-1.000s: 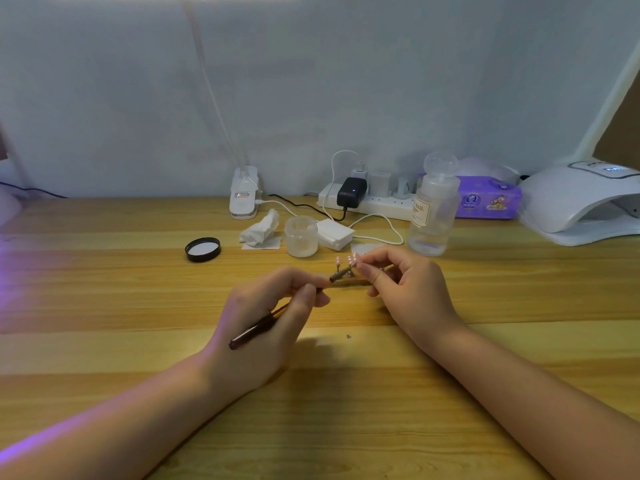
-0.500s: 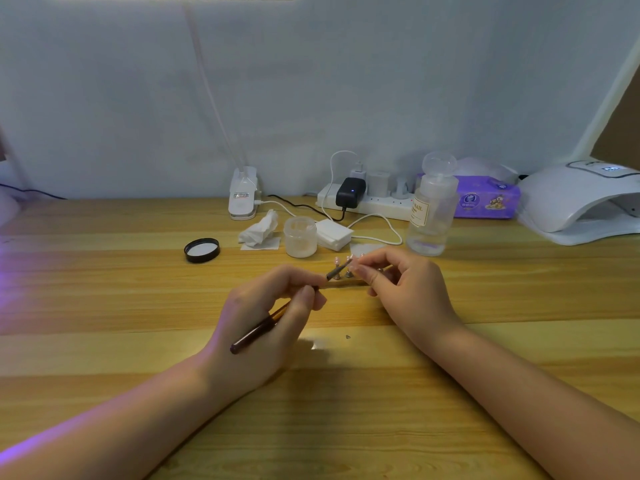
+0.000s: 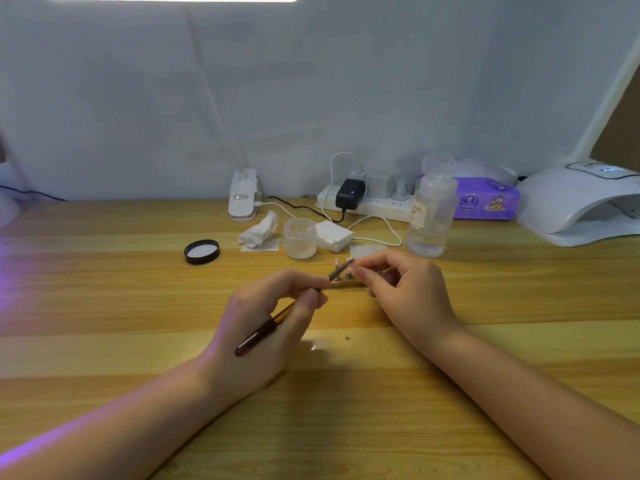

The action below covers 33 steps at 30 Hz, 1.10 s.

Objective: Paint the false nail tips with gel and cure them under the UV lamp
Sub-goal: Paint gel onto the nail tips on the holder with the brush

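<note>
My left hand (image 3: 268,317) grips a dark thin gel brush (image 3: 266,329), its tip pointing up and right at small pink false nail tips (image 3: 341,263) standing on little holders. My right hand (image 3: 403,289) pinches one of these tips between thumb and forefinger, just right of the brush tip. The white UV lamp (image 3: 581,202) stands at the table's far right. A small frosted gel jar (image 3: 300,238) stands open behind the hands, and its black lid (image 3: 202,251) lies to the left.
A clear pump bottle (image 3: 431,216), a purple tissue pack (image 3: 486,199), a power strip (image 3: 367,200) with cables, white pads (image 3: 332,235), a crumpled tissue (image 3: 259,232) and a white lamp clamp (image 3: 243,195) line the back of the wooden table (image 3: 104,306).
The brush tip has shifted slightly up and right toward the nail tip pinched by my right hand. Both hands stay in nearly the same place.
</note>
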Each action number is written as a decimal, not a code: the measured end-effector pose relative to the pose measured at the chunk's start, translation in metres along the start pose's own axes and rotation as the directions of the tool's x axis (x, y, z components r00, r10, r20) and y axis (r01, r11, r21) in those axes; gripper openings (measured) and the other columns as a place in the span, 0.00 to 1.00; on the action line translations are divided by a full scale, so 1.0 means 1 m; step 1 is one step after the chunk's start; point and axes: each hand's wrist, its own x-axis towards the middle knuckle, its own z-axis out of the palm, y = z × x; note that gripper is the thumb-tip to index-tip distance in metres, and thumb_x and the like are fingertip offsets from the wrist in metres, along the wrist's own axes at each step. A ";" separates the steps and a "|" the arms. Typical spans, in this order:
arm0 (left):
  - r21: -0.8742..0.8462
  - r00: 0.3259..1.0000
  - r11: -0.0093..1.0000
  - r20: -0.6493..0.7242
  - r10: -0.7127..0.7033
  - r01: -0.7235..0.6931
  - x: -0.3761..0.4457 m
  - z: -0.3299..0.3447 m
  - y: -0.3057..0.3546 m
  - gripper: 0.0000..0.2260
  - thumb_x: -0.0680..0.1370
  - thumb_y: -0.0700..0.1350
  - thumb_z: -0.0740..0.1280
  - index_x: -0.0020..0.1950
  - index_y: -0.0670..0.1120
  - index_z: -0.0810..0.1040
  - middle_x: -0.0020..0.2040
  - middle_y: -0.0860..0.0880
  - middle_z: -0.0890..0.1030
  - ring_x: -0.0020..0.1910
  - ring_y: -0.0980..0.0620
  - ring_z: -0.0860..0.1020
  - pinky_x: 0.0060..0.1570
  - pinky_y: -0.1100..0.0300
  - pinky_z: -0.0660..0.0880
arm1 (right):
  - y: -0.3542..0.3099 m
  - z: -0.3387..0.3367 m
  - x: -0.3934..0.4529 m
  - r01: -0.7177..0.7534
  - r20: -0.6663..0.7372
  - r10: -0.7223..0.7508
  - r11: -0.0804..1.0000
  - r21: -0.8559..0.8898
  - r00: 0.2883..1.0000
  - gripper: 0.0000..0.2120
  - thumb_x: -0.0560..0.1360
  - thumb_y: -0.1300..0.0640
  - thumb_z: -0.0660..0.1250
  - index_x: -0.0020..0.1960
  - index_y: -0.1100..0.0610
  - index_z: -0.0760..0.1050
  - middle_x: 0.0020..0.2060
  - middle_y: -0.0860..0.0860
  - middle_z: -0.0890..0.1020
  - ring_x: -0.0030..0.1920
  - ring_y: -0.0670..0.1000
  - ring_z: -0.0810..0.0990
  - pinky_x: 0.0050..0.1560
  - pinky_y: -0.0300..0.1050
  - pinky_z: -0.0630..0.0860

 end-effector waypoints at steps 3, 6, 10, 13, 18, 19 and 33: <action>0.024 0.998 0.998 0.020 0.058 -0.058 0.002 0.000 -0.002 0.11 0.79 0.46 0.63 0.59 0.46 0.80 0.48 0.55 0.84 0.50 0.58 0.82 0.50 0.67 0.75 | 0.000 0.000 0.000 -0.006 0.001 0.006 1.000 0.002 1.000 0.06 0.72 0.57 0.73 0.42 0.45 0.81 0.32 0.37 0.81 0.31 0.43 0.77 0.33 0.35 0.73; 0.029 0.994 0.995 0.061 0.095 -0.097 0.003 0.000 -0.002 0.11 0.79 0.44 0.63 0.59 0.44 0.80 0.50 0.53 0.84 0.51 0.57 0.82 0.52 0.64 0.76 | 0.002 0.000 0.001 -0.011 -0.015 0.011 1.000 -0.026 1.000 0.05 0.72 0.57 0.73 0.42 0.46 0.81 0.30 0.40 0.81 0.32 0.45 0.78 0.34 0.40 0.74; 0.022 0.997 0.999 0.061 0.048 -0.050 0.001 -0.001 -0.001 0.11 0.78 0.45 0.63 0.53 0.44 0.82 0.45 0.52 0.84 0.47 0.57 0.82 0.49 0.65 0.75 | 0.002 0.000 0.000 -0.024 -0.030 0.023 0.998 -0.055 0.999 0.06 0.72 0.54 0.72 0.40 0.43 0.79 0.32 0.43 0.82 0.34 0.45 0.78 0.35 0.43 0.76; 0.014 0.999 0.999 0.031 0.029 -0.029 0.000 -0.002 0.000 0.10 0.78 0.46 0.62 0.55 0.49 0.81 0.45 0.54 0.84 0.47 0.58 0.82 0.48 0.68 0.74 | 0.002 -0.001 0.000 -0.044 -0.042 0.042 0.998 -0.045 0.998 0.04 0.72 0.52 0.72 0.40 0.44 0.80 0.32 0.44 0.82 0.34 0.46 0.79 0.36 0.45 0.76; 0.013 0.997 0.998 0.035 0.068 -0.068 0.002 0.001 -0.003 0.11 0.79 0.45 0.63 0.61 0.49 0.78 0.50 0.54 0.84 0.52 0.56 0.82 0.52 0.62 0.76 | 0.003 0.000 0.000 -0.032 -0.037 0.031 0.999 -0.044 0.999 0.02 0.71 0.50 0.73 0.41 0.48 0.82 0.27 0.42 0.79 0.29 0.41 0.73 0.29 0.34 0.69; 0.023 0.996 0.997 0.049 0.072 -0.073 0.003 0.001 -0.004 0.11 0.79 0.45 0.64 0.61 0.48 0.79 0.51 0.54 0.84 0.52 0.56 0.82 0.52 0.61 0.76 | 0.003 0.000 0.000 -0.031 -0.039 0.029 0.998 -0.049 0.999 0.02 0.71 0.51 0.73 0.41 0.48 0.82 0.27 0.42 0.79 0.29 0.41 0.73 0.29 0.33 0.67; -0.026 0.999 0.999 0.026 -0.029 0.030 0.002 0.001 -0.002 0.09 0.80 0.50 0.63 0.59 0.56 0.78 0.49 0.58 0.84 0.51 0.58 0.82 0.50 0.69 0.75 | 0.001 0.001 0.000 -0.040 -0.013 0.040 0.999 -0.014 0.999 0.01 0.72 0.52 0.73 0.42 0.48 0.82 0.31 0.47 0.82 0.33 0.47 0.78 0.37 0.47 0.77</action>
